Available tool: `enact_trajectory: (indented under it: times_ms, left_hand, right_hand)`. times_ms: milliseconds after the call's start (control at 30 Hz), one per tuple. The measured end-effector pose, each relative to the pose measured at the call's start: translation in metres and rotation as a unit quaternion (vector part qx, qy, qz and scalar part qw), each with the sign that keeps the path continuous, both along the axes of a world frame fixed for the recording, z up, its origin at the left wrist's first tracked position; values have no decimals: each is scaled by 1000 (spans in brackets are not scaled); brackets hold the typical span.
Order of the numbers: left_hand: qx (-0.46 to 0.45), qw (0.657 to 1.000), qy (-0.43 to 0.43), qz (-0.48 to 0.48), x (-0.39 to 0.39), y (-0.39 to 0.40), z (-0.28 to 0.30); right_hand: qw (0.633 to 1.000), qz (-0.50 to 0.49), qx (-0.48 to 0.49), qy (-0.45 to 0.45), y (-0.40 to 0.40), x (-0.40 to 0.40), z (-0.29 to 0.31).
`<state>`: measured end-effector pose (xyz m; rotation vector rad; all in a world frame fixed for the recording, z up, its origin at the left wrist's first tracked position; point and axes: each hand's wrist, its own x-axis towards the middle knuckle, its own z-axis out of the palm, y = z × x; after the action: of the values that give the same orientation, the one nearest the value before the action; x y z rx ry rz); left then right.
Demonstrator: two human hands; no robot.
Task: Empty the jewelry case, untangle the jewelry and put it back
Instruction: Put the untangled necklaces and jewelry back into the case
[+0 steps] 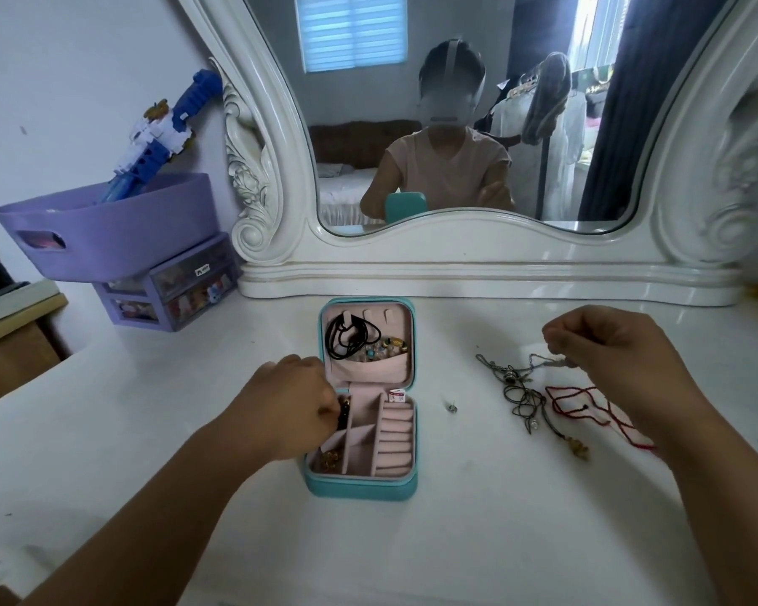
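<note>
The left hand (289, 404) pinches a dark beaded piece in the open teal square jewelry case (362, 481), mid-table. The right hand (609, 343) pinches a grey chain from the tangled heap (526, 387) to the right, beside a red cord (587, 408). Emptying looks half done: black cords (346, 336) and beads remain inside; untangling has barely begun.

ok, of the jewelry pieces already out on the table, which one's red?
The red cord bracelet, lying under the right hand. The tangled chains left of it are grey-silver, and the small stud near the case is metallic.
</note>
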<state>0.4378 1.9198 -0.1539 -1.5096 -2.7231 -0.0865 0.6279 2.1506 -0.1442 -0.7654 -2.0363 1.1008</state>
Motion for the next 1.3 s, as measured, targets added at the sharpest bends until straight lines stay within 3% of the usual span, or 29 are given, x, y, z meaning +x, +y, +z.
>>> enact_trajectory:
  times_ms: [100, 200, 267, 400, 600, 900, 1200, 1300]
  left_hand:
    - [45, 996, -48, 55, 9, 2, 8]
    - [149, 984, -1, 94, 29, 15, 13]
    - [202, 977, 7, 75, 41, 26, 11]
    - [269, 961, -64, -13, 64, 53, 6]
    - [203, 968, -118, -83, 86, 115, 2]
    - [57, 993, -106, 13, 67, 205, -14]
    - [38, 990, -131, -22, 66, 208, -12]
    - [114, 977, -181, -19, 66, 203, -5]
  right_hand:
    - [1000, 9, 7, -29, 6, 10, -1]
    - [998, 5, 18, -54, 13, 19, -3]
    - [997, 3, 32, -75, 17, 25, -3]
    - [995, -14, 33, -93, 31, 40, -5]
    - [997, -58, 16, -52, 48, 53, -20]
    - [995, -44, 67, -54, 52, 50, -39]
    - [993, -20, 99, -63, 53, 50, -41]
    - [994, -21, 96, -56, 52, 50, -41]
